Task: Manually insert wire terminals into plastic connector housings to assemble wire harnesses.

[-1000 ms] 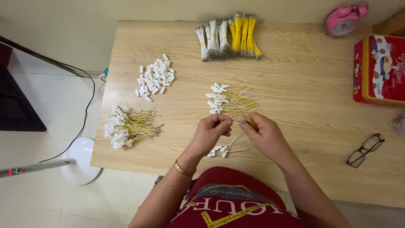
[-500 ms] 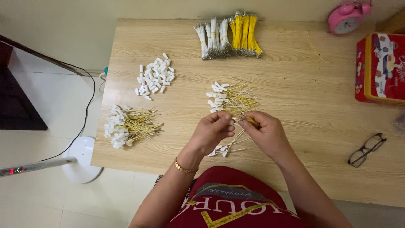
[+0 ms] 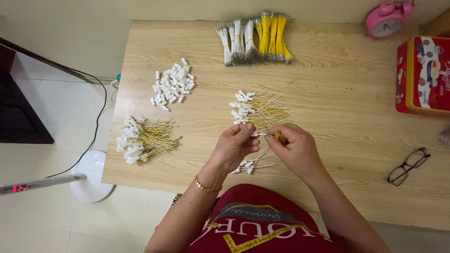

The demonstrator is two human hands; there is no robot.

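Head view. The pale wooden worktop (image 3: 328, 154) carries all the material. Both hands meet just above its near edge. The left hand (image 3: 236, 146) is pinched narrow on a small white plastic connector (image 3: 253, 134); the right hand (image 3: 294, 149) is pinched on a thin yellow wire (image 3: 277, 135), whose bare end points at the connector. The two parts are touching or nearly so; whether the wire is seated cannot be told at this size.

Just beyond the hands lies a loose heap of yellow wires with white connectors (image 3: 255, 108). Directly beneath the hands lie a few pale wires with white ends (image 3: 251, 165). To the left of the hands sits a larger heap of fitted yellow wires (image 3: 145, 139), and beyond that a pile of loose white connectors (image 3: 172, 87). At the far edge lie tied bundles of white and yellow wires (image 3: 255, 38). To the right of the hands are black-framed spectacles (image 3: 408, 166), a red printed tin (image 3: 424, 75) and a pink alarm clock (image 3: 386, 18).

Judgement: the join goes best with the wire gripped close to its tip, held in line with the connector's opening and pushed straight; a grip further back would likely let the wire buckle.
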